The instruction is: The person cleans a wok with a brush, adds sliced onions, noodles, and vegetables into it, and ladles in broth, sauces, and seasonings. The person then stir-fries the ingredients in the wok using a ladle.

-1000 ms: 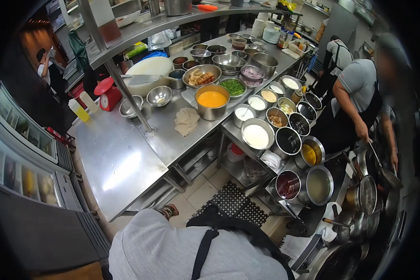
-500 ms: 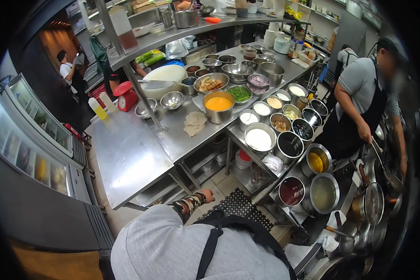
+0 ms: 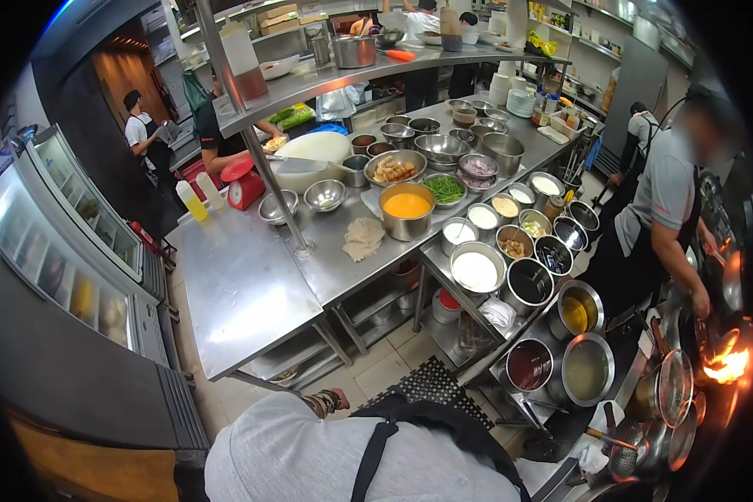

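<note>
My left hand (image 3: 336,400) hangs low beside my body, below the front edge of the steel table (image 3: 247,305). It is small in view and partly behind my grey sleeve (image 3: 284,427), so how its fingers are held is unclear. It seems to touch nothing; nearest are the table's lower shelf (image 3: 297,358) and the black perforated floor mat (image 3: 427,386). My right hand is out of view. On the table above lie a crumpled beige cloth (image 3: 363,239) and a pot of orange liquid (image 3: 407,211).
Several containers of sauces and ingredients, such as a pot of white liquid (image 3: 477,271), line the right counter. A co-worker (image 3: 657,201) stands at the stove beside a flame (image 3: 728,365). Glass-front fridges (image 3: 67,259) stand left. A red scale (image 3: 243,182) sits on the table.
My left hand has moved back toward my body, hiding most of the forearm. A flame has flared up at the co-worker's stove. My view has shifted slightly.
</note>
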`<state>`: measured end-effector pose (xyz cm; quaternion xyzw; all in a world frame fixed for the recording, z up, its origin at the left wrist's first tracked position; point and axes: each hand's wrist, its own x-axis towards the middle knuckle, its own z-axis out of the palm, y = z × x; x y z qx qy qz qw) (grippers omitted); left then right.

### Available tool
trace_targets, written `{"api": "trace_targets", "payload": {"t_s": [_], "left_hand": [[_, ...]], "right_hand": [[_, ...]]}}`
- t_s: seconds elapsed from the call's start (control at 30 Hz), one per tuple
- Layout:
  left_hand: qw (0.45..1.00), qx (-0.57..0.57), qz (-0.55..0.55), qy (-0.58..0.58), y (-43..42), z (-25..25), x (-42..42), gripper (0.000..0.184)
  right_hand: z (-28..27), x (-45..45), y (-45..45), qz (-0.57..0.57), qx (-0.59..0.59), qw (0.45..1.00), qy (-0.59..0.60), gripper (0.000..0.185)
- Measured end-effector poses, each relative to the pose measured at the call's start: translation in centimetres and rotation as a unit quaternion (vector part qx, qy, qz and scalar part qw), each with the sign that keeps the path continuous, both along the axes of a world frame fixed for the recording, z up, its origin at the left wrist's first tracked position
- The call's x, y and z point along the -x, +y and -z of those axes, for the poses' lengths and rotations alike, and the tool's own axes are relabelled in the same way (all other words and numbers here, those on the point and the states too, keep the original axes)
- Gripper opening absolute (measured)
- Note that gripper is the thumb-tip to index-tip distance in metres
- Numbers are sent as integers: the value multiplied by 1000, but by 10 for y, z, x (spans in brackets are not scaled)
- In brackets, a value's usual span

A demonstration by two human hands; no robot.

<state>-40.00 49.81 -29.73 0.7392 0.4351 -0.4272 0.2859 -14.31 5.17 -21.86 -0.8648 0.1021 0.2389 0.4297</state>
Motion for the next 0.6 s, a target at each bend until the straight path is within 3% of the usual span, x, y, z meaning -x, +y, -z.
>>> {"api": "trace_targets", "payload": {"t_s": [0.23, 0.3, 0.4, 0.43, 0.47, 0.5, 0.6], "left_hand": [[995, -30, 87, -26, 20, 16, -28, 41], [991, -24, 95, -94, 23, 5, -38, 42], [987, -32, 35, -154, 18, -10, -39, 46], [985, -61, 72, -142, 12, -31, -44, 46], [959, -96, 91, -250, 20, 10, -25, 41], [975, -38, 27, -216, 20, 1, -26, 40], [969, -12, 171, -177, 32, 3, -23, 34]], "right_hand": [[13, -12, -12, 111, -77, 991, 13, 56], [19, -19, -25, 176, -126, 976, 19, 55], [33, -36, -43, 264, -226, 938, 20, 53], [41, -43, -54, 297, -263, 918, 14, 53], [57, -51, -65, 327, -300, 896, 8, 52], [66, -53, -75, 360, -329, 873, 6, 52], [79, -76, -93, 414, -390, 823, 10, 50]]}}
